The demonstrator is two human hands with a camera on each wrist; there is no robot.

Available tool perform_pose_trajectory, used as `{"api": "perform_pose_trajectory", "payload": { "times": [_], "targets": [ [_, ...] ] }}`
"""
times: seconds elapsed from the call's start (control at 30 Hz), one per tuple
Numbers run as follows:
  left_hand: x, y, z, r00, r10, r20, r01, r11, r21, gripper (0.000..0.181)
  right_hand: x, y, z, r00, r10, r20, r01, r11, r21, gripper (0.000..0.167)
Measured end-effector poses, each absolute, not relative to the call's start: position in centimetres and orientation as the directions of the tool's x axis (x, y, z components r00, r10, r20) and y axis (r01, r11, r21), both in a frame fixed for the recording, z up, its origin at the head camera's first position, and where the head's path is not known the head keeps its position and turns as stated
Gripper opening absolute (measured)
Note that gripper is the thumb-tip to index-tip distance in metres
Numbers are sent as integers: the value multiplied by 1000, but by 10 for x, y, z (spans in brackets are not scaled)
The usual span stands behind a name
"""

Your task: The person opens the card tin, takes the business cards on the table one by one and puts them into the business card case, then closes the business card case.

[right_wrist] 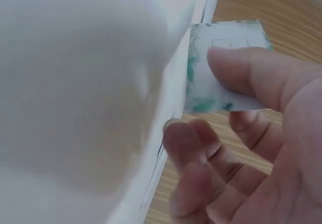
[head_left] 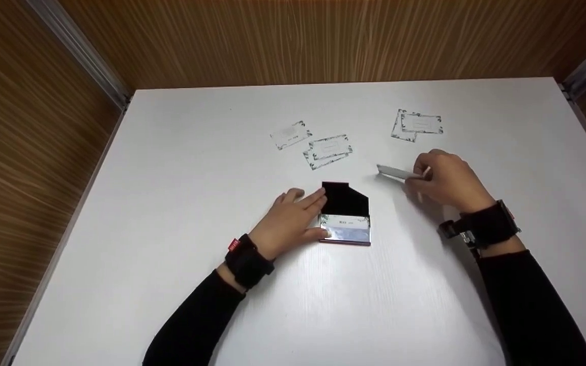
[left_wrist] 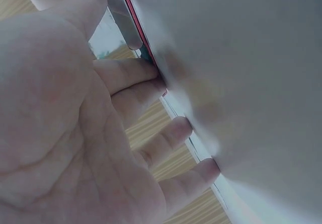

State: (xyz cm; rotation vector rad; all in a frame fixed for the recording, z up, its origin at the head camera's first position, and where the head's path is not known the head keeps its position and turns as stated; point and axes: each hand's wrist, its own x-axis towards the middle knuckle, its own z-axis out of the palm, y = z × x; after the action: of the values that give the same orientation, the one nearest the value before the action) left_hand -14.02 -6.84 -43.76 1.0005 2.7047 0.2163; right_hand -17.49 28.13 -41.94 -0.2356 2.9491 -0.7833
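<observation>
An unfolded card case lies on the table, its black flap (head_left: 345, 199) turned away from the body. A printed card (head_left: 349, 221) sits in the case's lower part. The left hand (head_left: 288, 223) rests at the case's left side, fingertips at the flap's edge and thumb on the lower left; the left wrist view shows its fingers (left_wrist: 173, 136) spread along the table surface. To the right of the case, the right hand (head_left: 448, 180) pinches a white card (head_left: 394, 172) seen nearly edge-on. In the right wrist view the thumb presses on that card (right_wrist: 226, 90), which has green leaf corners.
Beyond the case lie a single card (head_left: 291, 135) and two overlapping cards (head_left: 331, 147). Two more overlapping cards (head_left: 421, 124) lie at the back right. Wood-grain panels (head_left: 293, 40) stand behind and beside the white table (head_left: 196, 152).
</observation>
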Motion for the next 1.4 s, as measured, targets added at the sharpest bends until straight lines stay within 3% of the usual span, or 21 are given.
{"api": "perform_pose_trajectory", "payload": {
  "times": [0.63, 0.83, 1.17, 1.4],
  "targets": [
    [-140, -69, -438, -729, 668, -152, 632, 741, 227, 79, -174, 278, -420, -972, -204, 117, -235, 804, -547, 14],
    [-139, -69, -440, -728, 669, -150, 634, 741, 223, 79, -174, 274, -423, -958, -234, 168, -288, 752, -593, 31],
    [-138, -69, -439, -730, 668, -145, 633, 741, 225, 78, -173, 272, -426, -904, -307, 298, -428, 675, -601, 33],
    [-138, -69, -438, -730, 666, -150, 635, 743, 210, 78, -174, 270, -424, -904, -288, 317, -425, 692, -584, 28]
  ]
}}
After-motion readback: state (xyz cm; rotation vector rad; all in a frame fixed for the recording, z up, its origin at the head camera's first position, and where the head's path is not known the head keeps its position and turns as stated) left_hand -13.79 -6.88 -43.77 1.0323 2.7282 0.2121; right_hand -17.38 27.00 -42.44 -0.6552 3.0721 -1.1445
